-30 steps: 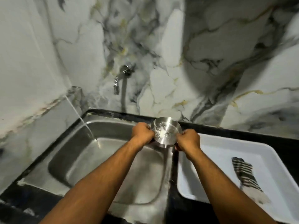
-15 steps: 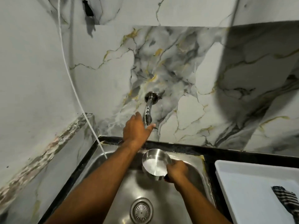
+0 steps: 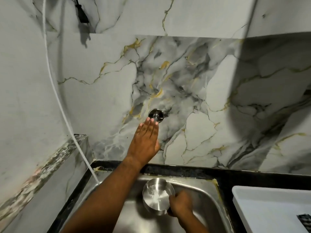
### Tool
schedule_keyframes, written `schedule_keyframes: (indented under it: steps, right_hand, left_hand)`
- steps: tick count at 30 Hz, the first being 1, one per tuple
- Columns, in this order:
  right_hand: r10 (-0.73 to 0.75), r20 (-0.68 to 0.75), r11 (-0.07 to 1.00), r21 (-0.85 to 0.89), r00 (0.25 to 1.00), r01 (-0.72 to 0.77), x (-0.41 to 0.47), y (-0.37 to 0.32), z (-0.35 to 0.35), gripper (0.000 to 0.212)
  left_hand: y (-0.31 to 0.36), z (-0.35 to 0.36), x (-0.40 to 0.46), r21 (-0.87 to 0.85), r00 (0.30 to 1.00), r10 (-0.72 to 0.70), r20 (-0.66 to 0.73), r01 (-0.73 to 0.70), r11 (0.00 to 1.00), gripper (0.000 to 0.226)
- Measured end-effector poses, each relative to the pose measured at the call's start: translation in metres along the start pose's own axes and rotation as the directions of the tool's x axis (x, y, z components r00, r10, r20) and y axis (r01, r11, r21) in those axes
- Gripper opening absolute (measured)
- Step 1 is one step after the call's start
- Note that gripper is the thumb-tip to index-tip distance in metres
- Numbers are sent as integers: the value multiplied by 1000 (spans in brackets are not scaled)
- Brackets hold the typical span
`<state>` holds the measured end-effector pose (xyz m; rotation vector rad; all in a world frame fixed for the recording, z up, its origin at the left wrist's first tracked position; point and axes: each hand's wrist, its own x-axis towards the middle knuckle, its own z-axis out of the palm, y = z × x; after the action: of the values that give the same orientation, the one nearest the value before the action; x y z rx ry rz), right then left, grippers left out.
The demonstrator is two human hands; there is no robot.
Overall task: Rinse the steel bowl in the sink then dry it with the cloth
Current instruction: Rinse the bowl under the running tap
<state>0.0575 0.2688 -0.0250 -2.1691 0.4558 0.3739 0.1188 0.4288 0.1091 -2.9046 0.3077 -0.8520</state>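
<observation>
Left hand (image 3: 146, 138) flat, seemingly on tap (image 3: 156, 115)

The marble-pattern wall (image 3: 193, 98) is grey-white with gold and dark veins. A white cord (image 3: 55, 91) hangs down left of the wall's centre; a black plug (image 3: 82, 14) sits above it at upper left. Below the wall runs a black countertop (image 3: 235, 175). A shadow covers the wall's right portion.

Two hands (image 3: 146, 140), one steel bowl (image 3: 158, 195), one sink (image 3: 202, 190), one tap (image 3: 156, 115), one tray (image 3: 269, 207).
</observation>
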Motion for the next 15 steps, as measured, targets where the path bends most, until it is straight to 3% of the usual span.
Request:
schedule_keyframes:
  steps: [6,10,15]
  right_hand:
    - [19,11,995,96,1000,-20,-6,-5,4,21]
    - [73,53,972,218,996,-83,-13,1,7,12]
    - [84,95,922,369,992,-114,-7,8,14,14]
  left_hand:
    - [-16,-1,-5,-14,995,79,65,-79,997,74]
    - [-12,-11,8,-45,997,67,-35,-68,997,78]
    - [-3,-14,32,-4,972,159,-170,-163,987,80]
